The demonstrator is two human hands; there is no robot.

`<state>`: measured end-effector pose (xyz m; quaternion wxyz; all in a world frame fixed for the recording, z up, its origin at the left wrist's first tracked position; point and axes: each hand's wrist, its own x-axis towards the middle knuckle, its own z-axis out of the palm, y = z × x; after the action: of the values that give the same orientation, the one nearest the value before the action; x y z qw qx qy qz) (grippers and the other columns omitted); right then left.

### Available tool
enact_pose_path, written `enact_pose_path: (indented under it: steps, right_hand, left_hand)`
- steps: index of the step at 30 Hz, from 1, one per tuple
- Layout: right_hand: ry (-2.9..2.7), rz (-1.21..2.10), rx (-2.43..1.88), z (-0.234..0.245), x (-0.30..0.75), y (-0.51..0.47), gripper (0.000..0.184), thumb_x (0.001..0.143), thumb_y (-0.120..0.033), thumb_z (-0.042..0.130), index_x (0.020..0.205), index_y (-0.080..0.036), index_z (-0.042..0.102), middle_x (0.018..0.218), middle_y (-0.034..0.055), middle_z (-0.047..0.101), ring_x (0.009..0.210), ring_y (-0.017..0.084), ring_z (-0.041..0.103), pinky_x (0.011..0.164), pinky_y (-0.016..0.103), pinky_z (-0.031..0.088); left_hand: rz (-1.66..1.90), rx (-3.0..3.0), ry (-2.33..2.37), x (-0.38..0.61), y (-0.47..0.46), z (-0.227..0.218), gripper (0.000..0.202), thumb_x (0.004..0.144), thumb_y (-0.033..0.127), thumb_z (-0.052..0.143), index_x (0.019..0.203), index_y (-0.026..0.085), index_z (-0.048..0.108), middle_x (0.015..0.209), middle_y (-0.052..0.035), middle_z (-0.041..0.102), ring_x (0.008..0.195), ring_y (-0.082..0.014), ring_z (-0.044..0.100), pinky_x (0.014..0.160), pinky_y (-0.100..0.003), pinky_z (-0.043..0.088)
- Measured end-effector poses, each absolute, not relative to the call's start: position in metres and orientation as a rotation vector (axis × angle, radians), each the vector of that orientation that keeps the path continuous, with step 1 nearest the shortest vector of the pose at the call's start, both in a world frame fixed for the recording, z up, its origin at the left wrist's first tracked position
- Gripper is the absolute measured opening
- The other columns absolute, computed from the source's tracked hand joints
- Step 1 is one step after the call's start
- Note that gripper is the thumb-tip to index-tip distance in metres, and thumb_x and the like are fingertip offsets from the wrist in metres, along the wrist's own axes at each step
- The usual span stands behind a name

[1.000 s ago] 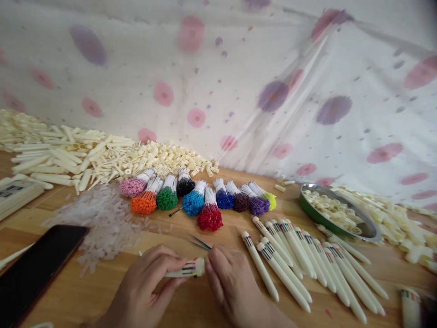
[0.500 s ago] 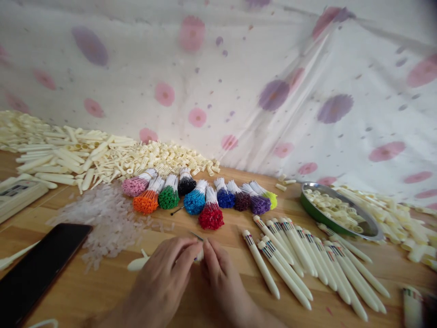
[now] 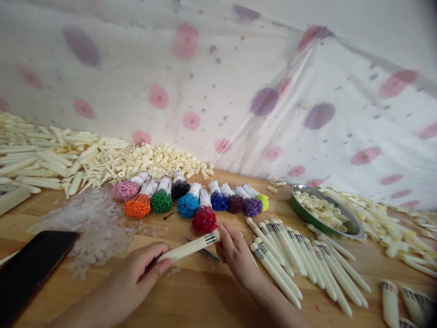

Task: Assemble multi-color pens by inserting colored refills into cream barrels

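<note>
Between my hands is a cream multicolour pen [image 3: 191, 246], tilted with its slotted top end up to the right. My left hand [image 3: 145, 269] is closed around its lower end. At the top end, the fingers and thumb of my right hand [image 3: 234, 248] are closed on the cap. Colored sliders show in the slots beside my right fingers. Under the pen lies a thin dark metal tool [image 3: 209, 254], partly hidden, perhaps tweezers. Just behind the pen stands a red bundle of refills [image 3: 204, 219].
More refill bundles, such as the orange one [image 3: 137, 205], stand in a row. Finished-looking pens [image 3: 307, 255] lie to the right. A green-sided metal dish [image 3: 296, 200] holds cream parts. Clear plastic bits [image 3: 99, 232], a phone [image 3: 37, 269] and cream barrels [image 3: 51, 159] are on the left.
My hands were close together around small parts with a thin metal tip showing. Now they are apart, holding a whole pen between them, and the metal tool lies on the table.
</note>
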<state>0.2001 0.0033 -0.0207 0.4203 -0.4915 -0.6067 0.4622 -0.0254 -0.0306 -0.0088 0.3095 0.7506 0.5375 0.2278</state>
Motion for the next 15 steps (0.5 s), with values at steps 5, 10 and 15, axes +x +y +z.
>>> enact_pose_path:
  steps: [5, 10, 15]
  right_hand:
    - [-1.462, 1.325, -1.277, -0.009, 0.195, 0.002, 0.045, 0.083, -0.06, 0.037, 0.057, -0.023, 0.034, 0.034, -0.0112, 0.026, 0.028, 0.006, 0.022, 0.03, 0.02, 0.017]
    - [-1.406, 1.171, -1.228, 0.014, 0.198, 0.002, 0.046, 0.081, -0.061, 0.047, 0.059, -0.021, 0.041, 0.041, -0.0088, 0.036, 0.037, 0.007, 0.032, 0.037, 0.02, 0.026]
    - [-1.113, 1.283, -0.934, 0.004, 0.193, 0.002, 0.048, 0.082, -0.066, 0.042, 0.078, -0.02, 0.055, 0.074, 0.0021, 0.062, 0.071, 0.017, 0.057, 0.072, 0.031, 0.045]
  left_hand:
    - [0.692, 2.308, 1.377, -0.017, -0.034, -0.025, 0.025, 0.088, 0.031, 0.041, 0.086, 0.02, 0.064, 0.08, -0.0059, 0.068, 0.072, -0.0223, 0.065, 0.065, -0.029, 0.047]
    - [0.719, 2.008, 1.342, 0.007, -0.044, -0.03, 0.028, 0.086, 0.039, 0.047, 0.069, 0.019, 0.057, 0.061, 0.0007, 0.055, 0.056, -0.0151, 0.053, 0.053, -0.024, 0.039]
    - [0.735, 1.235, 1.109, 0.027, -0.058, -0.033, 0.046, 0.07, 0.065, 0.057, 0.068, 0.019, 0.054, 0.054, 0.0081, 0.043, 0.042, -0.0063, 0.031, 0.038, -0.018, 0.024]
